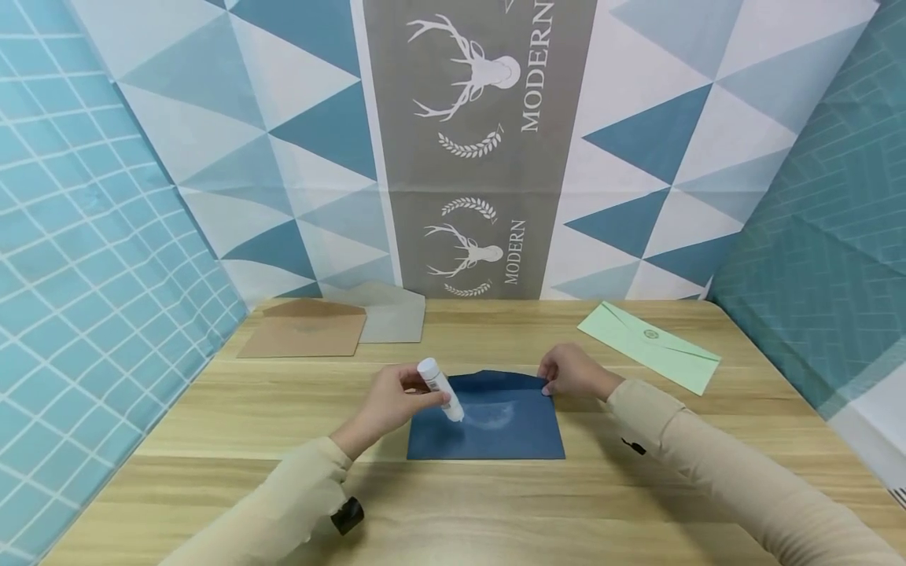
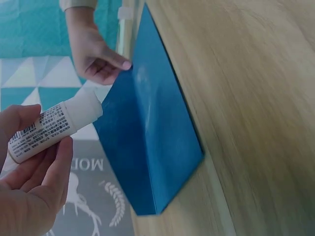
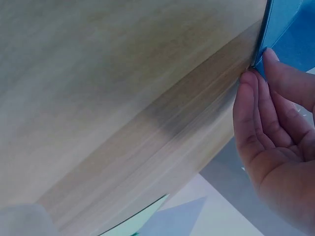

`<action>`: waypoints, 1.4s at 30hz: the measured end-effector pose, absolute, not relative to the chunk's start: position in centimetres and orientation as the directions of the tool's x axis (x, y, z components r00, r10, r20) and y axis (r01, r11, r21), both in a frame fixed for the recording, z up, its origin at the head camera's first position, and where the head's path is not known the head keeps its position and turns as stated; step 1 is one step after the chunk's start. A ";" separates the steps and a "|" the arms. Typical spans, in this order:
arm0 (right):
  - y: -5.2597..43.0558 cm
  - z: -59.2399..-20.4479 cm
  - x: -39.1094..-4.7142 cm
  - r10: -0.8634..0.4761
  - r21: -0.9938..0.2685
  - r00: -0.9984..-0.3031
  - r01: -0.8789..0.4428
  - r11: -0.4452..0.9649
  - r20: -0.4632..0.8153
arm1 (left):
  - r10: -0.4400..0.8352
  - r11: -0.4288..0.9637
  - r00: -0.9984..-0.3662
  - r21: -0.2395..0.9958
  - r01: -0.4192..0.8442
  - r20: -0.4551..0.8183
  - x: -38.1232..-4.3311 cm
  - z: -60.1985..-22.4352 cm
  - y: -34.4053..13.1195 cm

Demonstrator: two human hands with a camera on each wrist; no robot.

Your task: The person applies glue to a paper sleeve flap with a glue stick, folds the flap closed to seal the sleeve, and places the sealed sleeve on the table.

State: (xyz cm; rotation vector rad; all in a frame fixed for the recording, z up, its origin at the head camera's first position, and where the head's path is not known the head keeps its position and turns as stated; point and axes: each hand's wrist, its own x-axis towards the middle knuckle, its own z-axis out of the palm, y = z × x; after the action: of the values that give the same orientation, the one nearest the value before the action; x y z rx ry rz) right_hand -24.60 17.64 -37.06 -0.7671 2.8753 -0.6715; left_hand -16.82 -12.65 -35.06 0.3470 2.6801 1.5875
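A dark blue envelope (image 1: 488, 440) lies on the table with its flap raised at the far side. A whitish smear marks its surface in the head view. My left hand (image 1: 396, 401) grips a white glue stick (image 1: 440, 389), tilted with its lower end close over the envelope's left half. Printed text covers the tube's side in the left wrist view. At the far right corner, my right hand (image 1: 573, 369) pinches the envelope's edge between thumb and fingers. That thumb (image 3: 285, 81) presses on the blue paper in the right wrist view.
A brown envelope (image 1: 304, 336) and a grey envelope (image 1: 392, 318) lie at the back left of the wooden table (image 1: 495, 511). To the back right is a pale green envelope (image 1: 647, 346). A patterned backdrop (image 1: 467, 157) rises behind the table's far edge.
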 end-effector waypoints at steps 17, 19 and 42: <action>17.0 -36.5 -25.1 -0.312 -0.383 -0.949 -0.271 0.883 -0.049 | 0.382 0.437 -0.883 0.788 0.433 0.273 -18.9 -36.5 -5.6; 16.6 -36.1 -25.1 -0.316 -0.340 -0.947 -0.278 0.898 -0.060 | 0.401 0.453 -0.868 0.760 0.467 0.294 -19.1 -36.5 -5.3; 16.1 -36.4 -26.7 -0.280 -0.324 -0.944 -0.214 0.922 -0.174 | 0.510 0.507 -0.827 0.695 0.510 0.235 -20.3 -37.3 -4.7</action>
State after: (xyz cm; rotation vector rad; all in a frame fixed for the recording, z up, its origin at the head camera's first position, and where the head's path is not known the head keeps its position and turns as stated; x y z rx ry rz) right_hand -26.74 16.07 -36.40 -0.3723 2.8645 -0.4470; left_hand -20.29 -4.67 -37.28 0.9229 2.7270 1.2574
